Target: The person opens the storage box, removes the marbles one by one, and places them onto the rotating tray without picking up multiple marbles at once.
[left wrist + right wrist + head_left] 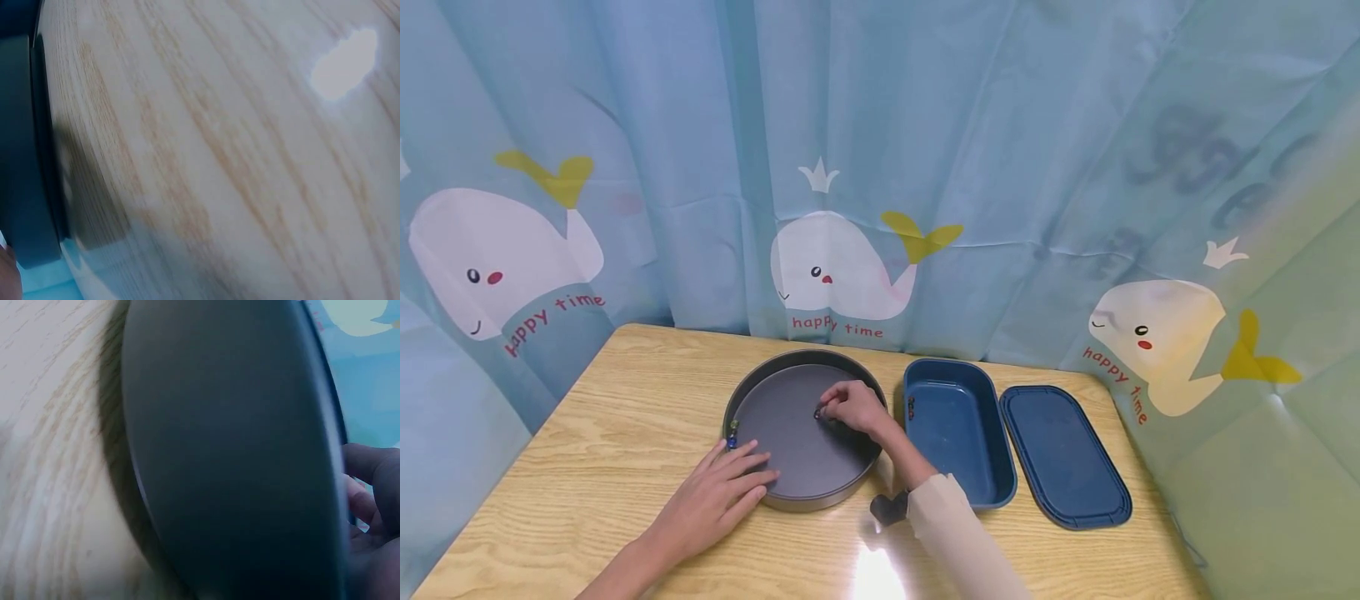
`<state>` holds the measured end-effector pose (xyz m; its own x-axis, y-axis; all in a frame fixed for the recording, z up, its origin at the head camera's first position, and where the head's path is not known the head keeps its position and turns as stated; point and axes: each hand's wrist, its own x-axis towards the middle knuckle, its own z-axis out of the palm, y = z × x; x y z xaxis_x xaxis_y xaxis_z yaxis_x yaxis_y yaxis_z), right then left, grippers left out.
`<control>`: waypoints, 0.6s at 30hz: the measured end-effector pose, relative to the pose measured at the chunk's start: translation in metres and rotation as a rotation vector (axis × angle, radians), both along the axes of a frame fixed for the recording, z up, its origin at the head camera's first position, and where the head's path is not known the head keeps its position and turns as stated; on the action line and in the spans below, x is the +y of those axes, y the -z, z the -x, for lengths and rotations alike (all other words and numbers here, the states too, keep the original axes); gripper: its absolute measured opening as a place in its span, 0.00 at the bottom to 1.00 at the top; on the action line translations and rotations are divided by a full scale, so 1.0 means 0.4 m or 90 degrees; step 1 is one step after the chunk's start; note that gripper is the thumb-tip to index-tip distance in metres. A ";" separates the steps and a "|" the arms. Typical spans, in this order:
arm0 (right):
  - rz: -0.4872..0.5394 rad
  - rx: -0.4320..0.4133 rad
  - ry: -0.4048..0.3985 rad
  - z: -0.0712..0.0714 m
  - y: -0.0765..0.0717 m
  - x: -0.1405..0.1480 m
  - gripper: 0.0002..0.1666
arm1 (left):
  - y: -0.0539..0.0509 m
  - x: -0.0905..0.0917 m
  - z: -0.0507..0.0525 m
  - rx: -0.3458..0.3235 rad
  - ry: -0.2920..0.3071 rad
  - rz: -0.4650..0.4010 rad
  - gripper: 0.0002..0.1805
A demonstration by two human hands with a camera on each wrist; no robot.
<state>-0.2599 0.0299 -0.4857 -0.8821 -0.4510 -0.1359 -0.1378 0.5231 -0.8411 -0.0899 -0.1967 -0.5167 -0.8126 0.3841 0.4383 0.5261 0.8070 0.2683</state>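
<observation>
Here, one pan [790, 440], one tub [951, 425]; right fingers [841, 405] pinch one marble [817, 412], left fingers [751, 482] spread.

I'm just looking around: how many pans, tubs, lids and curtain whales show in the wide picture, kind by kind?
Round dark pan: 1
Blue tub: 1
Blue lid: 1
White whales on the curtain: 3
Total: 6

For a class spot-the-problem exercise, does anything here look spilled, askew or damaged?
Nothing stands out: the visible small beads are within the round pan and the blue box, both upright, and the blue lid lies flat beside the box.
</observation>
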 end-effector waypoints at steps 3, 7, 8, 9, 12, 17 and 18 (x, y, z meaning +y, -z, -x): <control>0.010 0.011 -0.002 0.000 -0.013 0.009 0.05 | 0.000 -0.001 -0.001 0.001 0.002 0.000 0.13; 0.029 0.013 -0.009 -0.002 -0.040 0.024 0.06 | 0.000 -0.001 0.000 0.002 0.005 -0.004 0.13; 0.036 0.007 -0.012 -0.003 -0.049 0.027 0.07 | 0.000 -0.001 0.000 0.001 0.004 -0.004 0.13; 0.044 0.002 -0.014 -0.004 -0.057 0.031 0.09 | 0.000 -0.001 0.001 0.001 0.004 -0.005 0.13; 0.055 -0.007 -0.020 -0.003 -0.077 0.045 0.11 | 0.001 -0.001 0.000 -0.002 0.003 -0.005 0.13; 0.075 -0.014 -0.022 -0.004 -0.105 0.076 0.14 | 0.001 -0.001 -0.001 -0.004 0.002 -0.006 0.13; 0.078 -0.014 -0.017 -0.004 -0.108 0.084 0.15 | 0.001 -0.001 -0.001 -0.004 0.003 -0.006 0.13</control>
<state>-0.2582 0.0634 -0.4425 -0.8673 -0.4882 -0.0972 -0.1316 0.4131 -0.9011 -0.0896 -0.1969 -0.5171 -0.8141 0.3837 0.4359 0.5275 0.8024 0.2790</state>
